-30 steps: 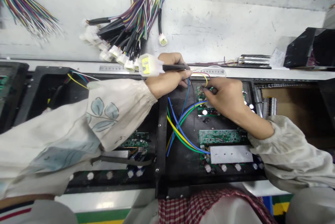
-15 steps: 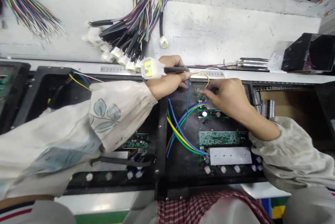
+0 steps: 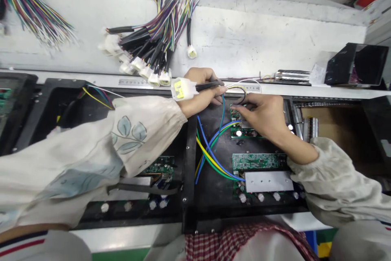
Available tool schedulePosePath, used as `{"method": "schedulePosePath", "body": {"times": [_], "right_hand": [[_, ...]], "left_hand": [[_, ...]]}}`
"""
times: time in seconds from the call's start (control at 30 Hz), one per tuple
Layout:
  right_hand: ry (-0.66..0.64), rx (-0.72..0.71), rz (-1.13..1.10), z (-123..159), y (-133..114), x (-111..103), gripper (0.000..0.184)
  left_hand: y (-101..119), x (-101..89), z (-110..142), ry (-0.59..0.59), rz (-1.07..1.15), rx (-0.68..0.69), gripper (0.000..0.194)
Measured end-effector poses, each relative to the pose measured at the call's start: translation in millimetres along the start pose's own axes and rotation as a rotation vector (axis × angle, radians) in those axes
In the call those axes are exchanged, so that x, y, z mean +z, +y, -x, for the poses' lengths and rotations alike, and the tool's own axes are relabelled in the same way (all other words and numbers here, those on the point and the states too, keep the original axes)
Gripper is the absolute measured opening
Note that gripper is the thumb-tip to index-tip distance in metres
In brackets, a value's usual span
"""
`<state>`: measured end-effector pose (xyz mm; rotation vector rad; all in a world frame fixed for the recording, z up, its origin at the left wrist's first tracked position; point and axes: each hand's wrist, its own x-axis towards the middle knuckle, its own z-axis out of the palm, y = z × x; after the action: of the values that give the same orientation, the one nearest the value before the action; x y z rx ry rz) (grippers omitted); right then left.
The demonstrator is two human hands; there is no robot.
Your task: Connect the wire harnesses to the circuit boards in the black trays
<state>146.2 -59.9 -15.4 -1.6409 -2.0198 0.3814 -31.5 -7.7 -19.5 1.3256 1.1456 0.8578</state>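
"Watching that left hand [image 3: 200,95]? What's in it?"

"A white plastic connector [image 3: 180,89] with a yellow insert, on a black wire sleeve [image 3: 209,86]. The fingers [image 3: 216,99] are curled shut on the sleeve, and the connector juts out past them at nine o'clock."

"Which way does it lie?"

"Its long axis runs almost level across the bench, plug end to the left, rising slightly toward the far end. Thin yellow wires [image 3: 236,87] leave that end toward three o'clock."

"And the right hand [image 3: 262,116]?"

"Its fingertips [image 3: 233,107] are drawn close together just above a green circuit board [image 3: 236,115]. Whether they're pinching anything, I can't tell."

"What's around them?"

"Blue, green and yellow wires [image 3: 210,151] at five o'clock from the left hand, in a black tray [image 3: 188,171], and a bundle of wire harnesses [image 3: 155,45] at eleven o'clock."
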Motion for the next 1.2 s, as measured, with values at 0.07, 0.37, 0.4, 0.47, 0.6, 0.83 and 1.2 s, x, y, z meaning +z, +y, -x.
{"method": "schedulePosePath", "body": {"times": [0.07, 0.37, 0.4, 0.47, 0.6, 0.83, 1.2], "right_hand": [[0.006, 0.005, 0.037, -0.8, 4.2, 5.2, 0.006], [0.013, 0.043, 0.048, 1.8, 5.3, 7.2, 0.01], [0.015, 0.038, 0.049, 1.7, 5.5, 7.4, 0.01], [0.021, 0.036, 0.053, 1.6, 6.0, 7.9, 0.01], [0.022, 0.04, 0.066, 1.3, 6.0, 8.1, 0.011], [0.0, 0.031, 0.079, 1.5, 5.4, 6.8, 0.01], [0.068, -0.033, 0.129, 0.9, 9.1, 10.2, 0.007]], "left_hand": [[0.6, 0.2, -0.2, -0.009, -0.004, 0.014, 0.019], [0.7, 0.9, -1.2, 0.02, -0.014, 0.013, 0.018], [0.2, 1.0, -1.5, 0.022, -0.008, 0.005, 0.017], [-1.1, 0.7, -2.0, 0.02, -0.011, -0.002, 0.017], [-2.1, -0.6, -2.6, 0.007, -0.019, -0.001, 0.018], [2.6, 0.7, -2.2, 0.036, -0.044, -0.046, 0.018], [3.9, -0.7, -1.6, 0.012, -0.094, -0.034, 0.017]]}}
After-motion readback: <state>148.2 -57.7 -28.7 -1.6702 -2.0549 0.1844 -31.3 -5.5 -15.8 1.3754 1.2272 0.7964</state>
